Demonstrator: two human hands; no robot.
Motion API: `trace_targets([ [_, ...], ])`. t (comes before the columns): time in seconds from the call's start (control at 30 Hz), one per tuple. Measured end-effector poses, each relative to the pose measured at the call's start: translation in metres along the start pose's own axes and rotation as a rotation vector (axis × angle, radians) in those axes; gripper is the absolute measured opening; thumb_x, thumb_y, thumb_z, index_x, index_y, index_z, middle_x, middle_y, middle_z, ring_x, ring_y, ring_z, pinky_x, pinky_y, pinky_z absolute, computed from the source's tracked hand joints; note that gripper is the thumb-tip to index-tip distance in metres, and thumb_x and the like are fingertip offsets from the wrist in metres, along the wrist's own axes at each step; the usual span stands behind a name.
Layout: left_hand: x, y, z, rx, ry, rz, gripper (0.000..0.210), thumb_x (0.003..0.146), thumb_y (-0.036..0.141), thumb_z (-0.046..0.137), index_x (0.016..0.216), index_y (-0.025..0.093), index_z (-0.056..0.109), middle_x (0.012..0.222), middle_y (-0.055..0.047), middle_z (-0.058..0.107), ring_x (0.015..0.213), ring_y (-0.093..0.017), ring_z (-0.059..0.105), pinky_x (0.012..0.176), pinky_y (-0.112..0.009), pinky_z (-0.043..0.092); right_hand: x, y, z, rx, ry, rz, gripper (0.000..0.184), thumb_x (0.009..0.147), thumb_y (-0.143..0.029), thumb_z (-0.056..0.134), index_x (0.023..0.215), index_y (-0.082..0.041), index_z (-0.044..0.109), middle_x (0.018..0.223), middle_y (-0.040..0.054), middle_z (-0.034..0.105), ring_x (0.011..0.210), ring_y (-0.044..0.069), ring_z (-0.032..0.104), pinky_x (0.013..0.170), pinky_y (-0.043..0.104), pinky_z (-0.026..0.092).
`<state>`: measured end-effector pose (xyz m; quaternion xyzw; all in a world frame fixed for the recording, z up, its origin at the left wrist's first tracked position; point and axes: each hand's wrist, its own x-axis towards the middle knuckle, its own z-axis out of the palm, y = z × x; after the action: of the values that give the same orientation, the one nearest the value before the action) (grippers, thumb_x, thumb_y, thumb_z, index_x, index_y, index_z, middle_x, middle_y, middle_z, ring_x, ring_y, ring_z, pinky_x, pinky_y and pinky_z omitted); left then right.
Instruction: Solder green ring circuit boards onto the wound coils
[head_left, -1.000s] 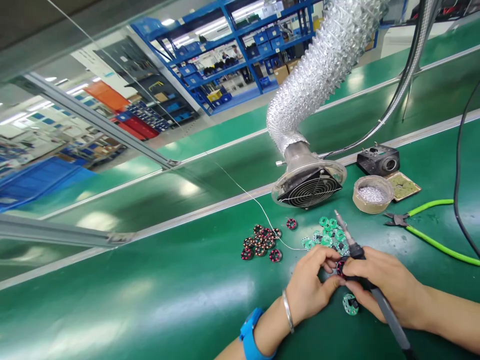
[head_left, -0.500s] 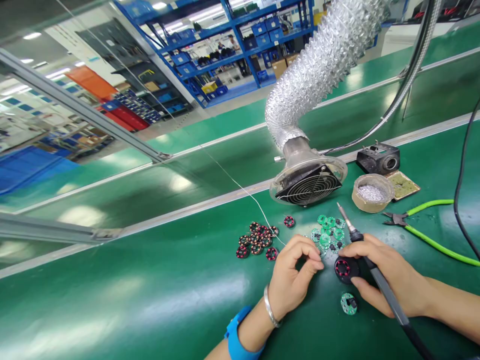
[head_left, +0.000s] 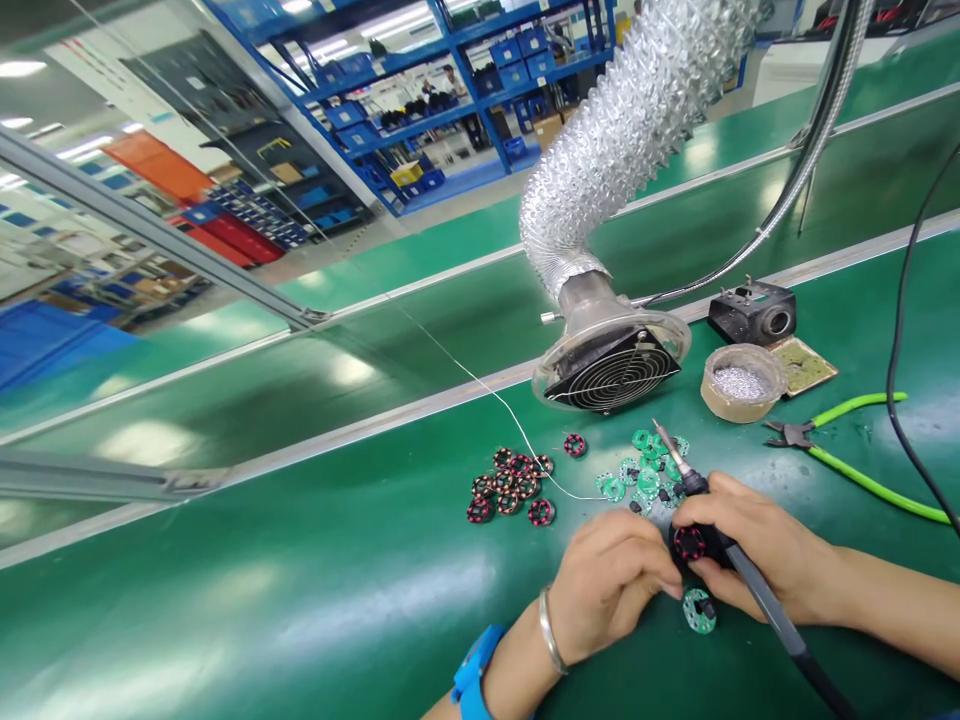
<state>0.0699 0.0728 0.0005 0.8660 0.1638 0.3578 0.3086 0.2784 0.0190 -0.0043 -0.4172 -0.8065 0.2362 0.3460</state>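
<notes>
My right hand (head_left: 772,550) grips a soldering iron (head_left: 761,580), its tip (head_left: 667,440) pointing up and left. The same hand's thumb and fingers clasp a black round holder with a small ring coil (head_left: 688,543) with pink-red marks in it. My left hand (head_left: 619,580) is closed, fingertips pinched beside the holder's lower left; what they hold, if anything, is hidden. Just below the holder lies a round green circuit board (head_left: 700,610) with a black part on it. A thin solder wire (head_left: 517,425) hangs down behind my left hand.
Several ring coils (head_left: 514,480) lie left of several small green boards (head_left: 649,470). A fume extractor (head_left: 615,375) hangs above them on a silver duct (head_left: 600,160). Further right are a tub of silvery bits (head_left: 742,385), a black stand (head_left: 754,312) and green-handled cutters (head_left: 825,440).
My left hand has moved right and down to the holder, away from the solder wire's end. My right hand's holder has tilted slightly, and the iron's tip has shifted left.
</notes>
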Motion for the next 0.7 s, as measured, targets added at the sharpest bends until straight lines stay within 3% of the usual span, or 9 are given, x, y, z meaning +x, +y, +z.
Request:
trace_targets([
  [0.13, -0.001, -0.007, -0.001, 0.200, 0.137, -0.198, 0.011, 0.089, 0.010, 0.057, 0.087, 0.019, 0.063, 0.084, -0.003, 0.063, 0.079, -0.015, 0.061, 0.072, -0.027, 0.051, -0.003, -0.001, -0.004, -0.025, 0.040, -0.004, 0.042, 0.076, -0.009, 0.050, 0.116, -0.020, 0.045, 0.086, 0.0034, 0.060, 0.074, 0.019, 0.050, 0.065, 0.031, 0.044],
  [0.27, 0.005, -0.018, 0.005, 0.461, 0.072, -0.267, 0.026, 0.086, 0.020, 0.062, 0.112, 0.019, 0.062, 0.107, -0.011, 0.064, 0.097, -0.025, 0.058, 0.083, -0.041, 0.050, -0.006, 0.002, -0.006, -0.094, 0.104, -0.001, 0.042, 0.078, -0.010, 0.049, 0.119, -0.020, 0.045, 0.096, 0.0063, 0.064, 0.083, 0.022, 0.057, 0.068, 0.034, 0.047],
  [0.33, 0.008, -0.019, 0.008, 0.505, 0.041, -0.250, 0.028, 0.085, 0.020, 0.063, 0.113, 0.020, 0.063, 0.109, -0.011, 0.065, 0.099, -0.026, 0.058, 0.084, -0.043, 0.048, -0.006, 0.004, -0.007, -0.113, 0.118, -0.006, 0.040, 0.079, -0.011, 0.049, 0.118, -0.020, 0.046, 0.096, 0.0064, 0.065, 0.082, 0.023, 0.057, 0.068, 0.035, 0.048],
  [0.43, 0.010, -0.017, 0.009, 0.463, 0.050, -0.203, 0.015, 0.086, 0.015, 0.061, 0.098, 0.021, 0.066, 0.093, -0.006, 0.070, 0.089, -0.022, 0.062, 0.079, -0.037, 0.047, -0.005, 0.006, -0.006, -0.114, 0.148, -0.009, 0.037, 0.081, -0.011, 0.050, 0.117, -0.020, 0.047, 0.093, 0.0054, 0.065, 0.077, 0.021, 0.056, 0.067, 0.035, 0.049],
  [0.53, 0.007, -0.011, 0.005, 0.383, 0.080, -0.075, 0.015, 0.086, 0.008, 0.057, 0.089, 0.022, 0.064, 0.081, -0.001, 0.072, 0.078, -0.017, 0.064, 0.074, -0.032, 0.047, -0.004, 0.003, -0.003, -0.102, 0.211, -0.005, 0.033, 0.084, -0.012, 0.051, 0.116, -0.020, 0.048, 0.093, 0.0051, 0.067, 0.077, 0.020, 0.058, 0.068, 0.035, 0.051],
  [0.7, 0.003, -0.001, -0.002, 0.346, 0.073, 0.222, 0.017, 0.090, 0.010, 0.051, 0.100, 0.021, 0.060, 0.084, -0.003, 0.075, 0.078, -0.015, 0.065, 0.071, -0.028, 0.050, -0.001, -0.007, 0.004, -0.015, 0.246, 0.003, 0.035, 0.086, -0.018, 0.057, 0.119, -0.019, 0.048, 0.107, 0.0089, 0.068, 0.088, 0.020, 0.065, 0.076, 0.034, 0.055],
])
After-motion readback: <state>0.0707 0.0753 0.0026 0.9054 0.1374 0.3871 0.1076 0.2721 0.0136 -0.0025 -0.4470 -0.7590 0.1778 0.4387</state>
